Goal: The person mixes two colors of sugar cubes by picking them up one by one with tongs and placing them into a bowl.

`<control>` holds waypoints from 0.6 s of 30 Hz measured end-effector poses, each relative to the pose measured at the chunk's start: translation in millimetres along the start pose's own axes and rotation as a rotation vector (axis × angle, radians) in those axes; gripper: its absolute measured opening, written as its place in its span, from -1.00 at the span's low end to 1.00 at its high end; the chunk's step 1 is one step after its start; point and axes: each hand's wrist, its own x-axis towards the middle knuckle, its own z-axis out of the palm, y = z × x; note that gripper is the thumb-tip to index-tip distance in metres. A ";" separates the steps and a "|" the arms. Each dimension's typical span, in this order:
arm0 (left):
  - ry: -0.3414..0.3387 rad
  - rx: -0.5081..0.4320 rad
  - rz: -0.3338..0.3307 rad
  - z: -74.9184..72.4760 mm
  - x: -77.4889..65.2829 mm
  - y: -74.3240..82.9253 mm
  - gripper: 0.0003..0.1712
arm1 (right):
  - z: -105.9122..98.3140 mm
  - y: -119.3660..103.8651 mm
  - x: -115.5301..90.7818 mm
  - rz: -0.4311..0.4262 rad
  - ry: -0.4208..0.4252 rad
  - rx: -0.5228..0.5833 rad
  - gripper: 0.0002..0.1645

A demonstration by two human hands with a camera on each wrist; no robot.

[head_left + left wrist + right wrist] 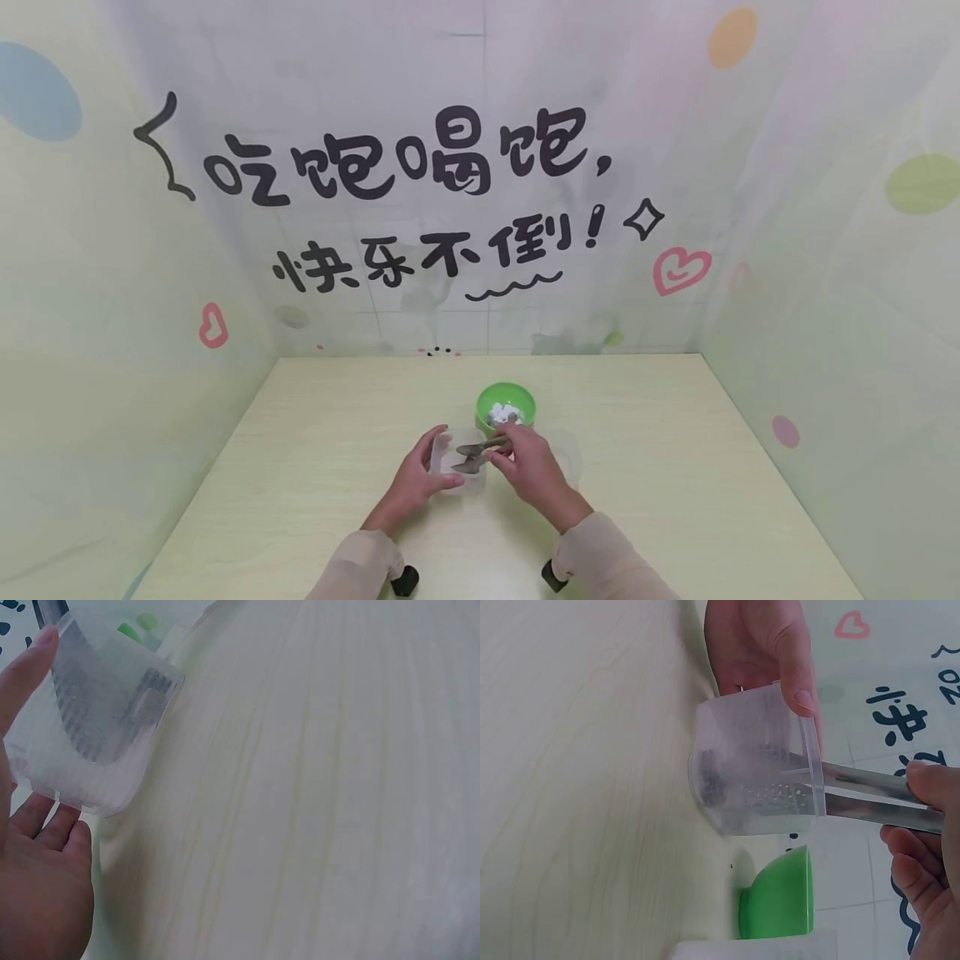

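My left hand grips a clear plastic container, thumb on one side and fingers on the other. The container is held tilted, apart from the tabletop in the right wrist view. Metal tongs are in my right hand, pinched between thumb and fingers. Their broad ends reach inside the container, and the two arms stand apart. Whether anything lies between them or on the container's floor, I cannot tell. Beyond the hands stands a green bowl with several white pieces in it.
A second translucent plastic piece sits on the pale wooden table, partly hidden by the right hand. Printed cloth walls enclose the table at the back and both sides. Dark wrist devices show by the sleeves.
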 end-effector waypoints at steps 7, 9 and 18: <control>0.011 -0.023 0.004 0.0 -0.6 2.4 0.04 | 1.9 -2.1 0.7 -0.020 0.013 -0.045 -0.77; 0.013 -0.025 0.005 0.1 -0.9 3.0 0.04 | 1.5 -2.1 0.6 -0.033 0.021 -0.037 -0.78; 0.011 -0.027 0.009 0.1 -0.4 1.0 0.04 | 3.4 1.8 -1.3 -0.045 0.050 -0.018 -0.78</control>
